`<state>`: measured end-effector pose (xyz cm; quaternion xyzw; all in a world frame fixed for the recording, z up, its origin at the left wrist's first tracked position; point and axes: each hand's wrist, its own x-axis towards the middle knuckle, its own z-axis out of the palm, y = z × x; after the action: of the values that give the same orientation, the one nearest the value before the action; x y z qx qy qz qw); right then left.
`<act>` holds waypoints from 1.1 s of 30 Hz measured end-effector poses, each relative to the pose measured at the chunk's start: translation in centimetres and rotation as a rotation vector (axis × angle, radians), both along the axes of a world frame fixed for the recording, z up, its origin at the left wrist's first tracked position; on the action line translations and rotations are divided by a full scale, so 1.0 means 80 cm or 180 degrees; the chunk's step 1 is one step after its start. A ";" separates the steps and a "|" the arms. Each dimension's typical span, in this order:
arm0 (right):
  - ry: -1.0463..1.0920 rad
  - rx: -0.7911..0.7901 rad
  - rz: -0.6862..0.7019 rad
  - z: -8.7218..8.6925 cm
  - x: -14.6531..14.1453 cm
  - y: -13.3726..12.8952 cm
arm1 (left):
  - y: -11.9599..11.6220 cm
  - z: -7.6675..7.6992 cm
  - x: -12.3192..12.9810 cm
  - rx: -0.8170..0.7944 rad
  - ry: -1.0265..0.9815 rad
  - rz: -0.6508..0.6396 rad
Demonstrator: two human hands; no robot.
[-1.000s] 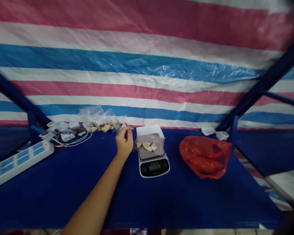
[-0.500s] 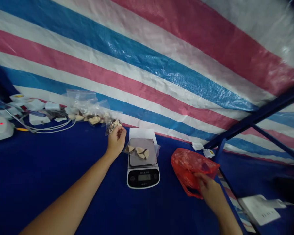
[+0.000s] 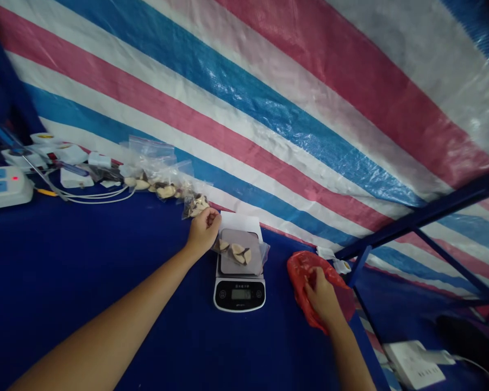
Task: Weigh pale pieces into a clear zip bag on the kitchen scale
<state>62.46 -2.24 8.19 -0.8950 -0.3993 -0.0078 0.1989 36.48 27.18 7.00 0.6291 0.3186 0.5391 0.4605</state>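
A white digital scale (image 3: 239,296) stands in front of me, its display lit but too blurred to read. Across its pan lies a clear zip bag (image 3: 257,263) with several pale, dark-edged dried slices (image 3: 241,253). My left hand (image 3: 204,232) is closed at the scale's left edge, just below a filled zip bag (image 3: 195,205); whatever its curled fingers hold is hidden. To the right, my right hand (image 3: 321,293) reaches into the mouth of a crumpled red plastic bag (image 3: 299,266). Its fingers are bent together, and I cannot see what is between them.
More filled zip bags (image 3: 161,174) lie along the striped sheet at the back left. A power strip (image 3: 8,187), cables (image 3: 98,198) and a screwdriver (image 3: 8,136) are at far left. A blue metal frame (image 3: 415,217) rises on the right, near a white box (image 3: 413,364).
My right hand has moved from the red bag's near side up and left into its opening. My left hand has shifted slightly away from the filled zip bag. The camera view has turned a little.
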 end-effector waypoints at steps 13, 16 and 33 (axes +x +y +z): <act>0.1546 0.1340 0.0072 0.089 -0.032 -0.021 | 0.000 -0.001 0.003 -0.0221 -0.0171 -0.0039; 0.1830 0.2018 -0.0095 0.084 -0.048 0.006 | 0.001 -0.002 0.003 -0.0280 -0.0151 -0.0069; 0.2741 0.3054 -0.0292 0.012 -0.128 0.122 | 0.001 -0.006 0.006 -0.0250 -0.0121 -0.0055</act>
<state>52.18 7.56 9.13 -0.6458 -0.1973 0.1659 0.7187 36.93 27.30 6.53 0.6030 0.3253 0.5340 0.4954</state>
